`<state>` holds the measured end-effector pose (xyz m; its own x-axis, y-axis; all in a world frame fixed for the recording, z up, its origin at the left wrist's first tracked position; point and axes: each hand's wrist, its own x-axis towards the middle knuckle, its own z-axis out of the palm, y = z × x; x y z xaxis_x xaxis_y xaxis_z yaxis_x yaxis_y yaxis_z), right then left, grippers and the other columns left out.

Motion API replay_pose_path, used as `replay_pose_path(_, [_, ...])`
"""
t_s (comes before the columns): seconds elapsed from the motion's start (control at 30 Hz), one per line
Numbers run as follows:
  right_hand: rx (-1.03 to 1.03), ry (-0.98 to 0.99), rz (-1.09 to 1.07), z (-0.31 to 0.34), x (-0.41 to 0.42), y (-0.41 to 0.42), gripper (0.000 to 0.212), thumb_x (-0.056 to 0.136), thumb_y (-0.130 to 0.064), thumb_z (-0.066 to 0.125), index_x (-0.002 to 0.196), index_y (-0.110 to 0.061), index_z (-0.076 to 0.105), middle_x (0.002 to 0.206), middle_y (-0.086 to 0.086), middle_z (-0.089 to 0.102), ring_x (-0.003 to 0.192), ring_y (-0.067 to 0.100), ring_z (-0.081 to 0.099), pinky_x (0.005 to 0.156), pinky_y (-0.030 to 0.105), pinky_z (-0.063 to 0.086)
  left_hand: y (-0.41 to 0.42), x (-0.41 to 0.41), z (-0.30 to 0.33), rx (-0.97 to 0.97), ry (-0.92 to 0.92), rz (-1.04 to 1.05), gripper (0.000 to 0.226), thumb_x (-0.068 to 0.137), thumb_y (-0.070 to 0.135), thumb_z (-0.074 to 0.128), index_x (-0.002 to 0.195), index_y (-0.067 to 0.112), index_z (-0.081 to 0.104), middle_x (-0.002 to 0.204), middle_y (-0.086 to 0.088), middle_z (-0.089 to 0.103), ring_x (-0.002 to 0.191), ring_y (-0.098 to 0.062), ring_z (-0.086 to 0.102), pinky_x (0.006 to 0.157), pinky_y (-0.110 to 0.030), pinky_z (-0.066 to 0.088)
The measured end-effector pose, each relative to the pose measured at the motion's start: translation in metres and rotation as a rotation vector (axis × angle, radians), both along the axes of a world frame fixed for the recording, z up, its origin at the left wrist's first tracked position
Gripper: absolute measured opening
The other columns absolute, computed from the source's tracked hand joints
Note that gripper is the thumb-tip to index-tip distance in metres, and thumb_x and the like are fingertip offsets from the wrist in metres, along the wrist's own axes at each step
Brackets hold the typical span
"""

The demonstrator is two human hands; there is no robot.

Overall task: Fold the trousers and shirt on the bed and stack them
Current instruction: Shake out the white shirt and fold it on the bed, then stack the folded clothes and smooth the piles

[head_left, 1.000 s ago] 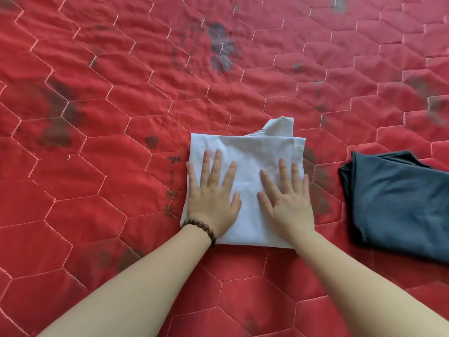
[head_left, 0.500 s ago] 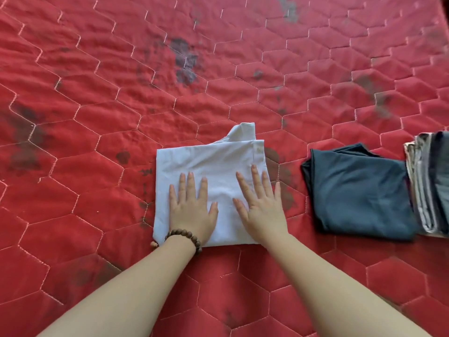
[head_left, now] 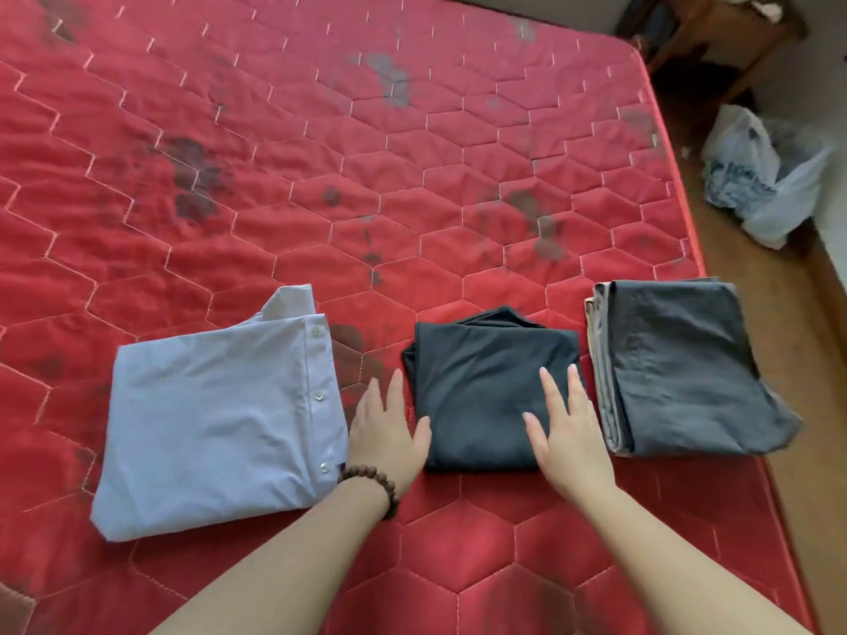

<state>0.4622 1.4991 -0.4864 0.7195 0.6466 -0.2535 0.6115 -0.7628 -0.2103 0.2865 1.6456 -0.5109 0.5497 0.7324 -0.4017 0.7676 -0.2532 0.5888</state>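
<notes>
Head view: folding looks done. A folded pale-blue buttoned shirt (head_left: 215, 423), a folded dark navy garment (head_left: 486, 387) and folded grey trousers (head_left: 687, 364) lie apart along the red quilted bed (head_left: 275, 176); stacking remains. Left hand (head_left: 389, 433) and right hand (head_left: 563, 433) flank the navy garment, fingers released.

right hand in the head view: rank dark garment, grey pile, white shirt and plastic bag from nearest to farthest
From the right hand:
1. Dark garment, under its fingers.
2. Grey pile, just to its right.
3. White shirt, left, beyond the left hand.
4. Plastic bag, on the floor.

White shirt (head_left: 215, 419) folded flat, left; dark folded garment (head_left: 486, 391) beside; grey trousers (head_left: 683, 364) folded, right.
</notes>
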Motion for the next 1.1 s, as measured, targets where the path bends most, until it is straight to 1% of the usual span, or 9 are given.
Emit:
replay_pose_path(0.13, [0.028,0.065,-0.038,-0.03,0.052,-0.002,0.075,0.094,-0.042,0.051,0.153,-0.029,0.005,0.161,0.011,-0.005,0.147,0.027,0.009,0.117,0.041,0.02,-0.004,0.053,-0.019,0.016,-0.051,0.205,0.069,0.089,0.037,0.056,0.149,0.026,0.025,0.137,-0.016,0.035,0.129,-0.032,0.03,0.111,-0.039,0.026])
replay_pose_path(0.27, [0.007,0.13,-0.075,-0.054,0.074,-0.004,0.078,0.092,-0.049,0.051,0.152,-0.034,0.002,0.161,0.01,-0.005,0.146,0.028,0.013,0.113,0.041,0.025,-0.017,0.084,-0.027,0.044,-0.127,0.258,0.064,0.086,0.029,0.061,0.144,0.033,0.035,0.124,-0.012,0.037,0.113,-0.029,0.042,0.106,-0.037,0.034])
replay_pose_path(0.37, [0.015,0.054,-0.102,-0.062,0.075,-0.003,0.073,0.09,-0.052,0.053,0.151,-0.036,0.017,0.155,0.013,0.018,0.14,0.029,0.022,0.111,0.041,0.026,-0.02,0.087,-0.033,0.051,-0.107,0.309,0.056,0.085,0.025,0.061,0.136,0.035,0.043,0.117,-0.006,0.034,0.081,-0.021,0.052,0.092,-0.032,0.045])
replay_pose_path(0.43, [0.046,0.042,-0.162,-0.064,0.071,-0.002,0.07,0.087,-0.054,0.057,0.148,-0.04,0.025,0.143,0.012,0.031,0.13,0.029,0.035,0.105,0.041,0.033,-0.021,0.086,-0.038,0.039,-0.124,0.31,0.05,0.085,0.026,0.062,0.131,0.035,0.048,0.109,-0.003,0.035,0.072,-0.018,0.051,0.086,-0.026,0.044])
replay_pose_path(0.57, [0.127,0.217,-0.243,-0.06,0.071,0.0,0.065,0.086,-0.047,0.063,0.144,-0.041,0.034,0.119,0.009,0.043,0.104,0.03,0.055,0.094,0.037,0.041,-0.014,0.083,-0.045,0.014,-0.145,0.202,0.042,0.085,0.024,0.064,0.126,0.029,0.057,0.101,-0.008,0.053,0.098,-0.026,0.057,0.084,-0.02,0.034])
replay_pose_path(0.73, [0.265,0.103,-0.081,-0.038,0.059,0.005,0.036,0.088,-0.025,0.065,0.124,-0.027,0.063,0.095,0.007,0.053,0.092,0.029,0.058,0.083,0.034,0.044,-0.003,0.068,-0.025,0.03,-0.194,0.122,0.048,0.089,0.02,0.058,0.137,0.023,0.051,0.133,-0.008,0.049,0.118,-0.024,0.052,0.098,-0.026,0.037])
replay_pose_path(0.87, [0.348,0.069,-0.068,-0.014,0.011,0.03,0.03,0.09,-0.026,0.064,0.119,-0.033,0.066,0.092,-0.001,0.046,0.08,0.024,0.058,0.073,0.032,0.044,0.013,0.022,0.001,0.12,-0.229,0.138,0.052,0.09,0.018,0.056,0.14,0.027,0.046,0.15,-0.009,0.032,0.129,-0.024,0.043,0.101,-0.029,0.037])
replay_pose_path(0.93, [0.34,0.059,-0.041,-0.003,-0.022,0.049,0.03,0.091,-0.028,0.062,0.12,-0.034,0.065,0.093,0.0,0.047,0.075,0.027,0.058,0.069,0.036,0.049,0.028,-0.015,0.012,0.149,-0.241,0.167,0.053,0.09,0.016,0.057,0.14,0.026,0.046,0.148,-0.008,0.035,0.131,-0.021,0.042,0.101,-0.026,0.036])
replay_pose_path(1.1, [0.428,0.181,0.051,0.015,-0.115,0.113,0.031,0.092,-0.024,0.062,0.123,-0.029,0.065,0.098,0.007,0.05,0.075,0.031,0.059,0.07,0.04,0.051,0.084,-0.116,0.031,0.225,-0.256,0.259,0.052,0.087,0.013,0.062,0.136,0.027,0.051,0.136,-0.002,0.044,0.122,-0.01,0.046,0.094,-0.002,0.026])
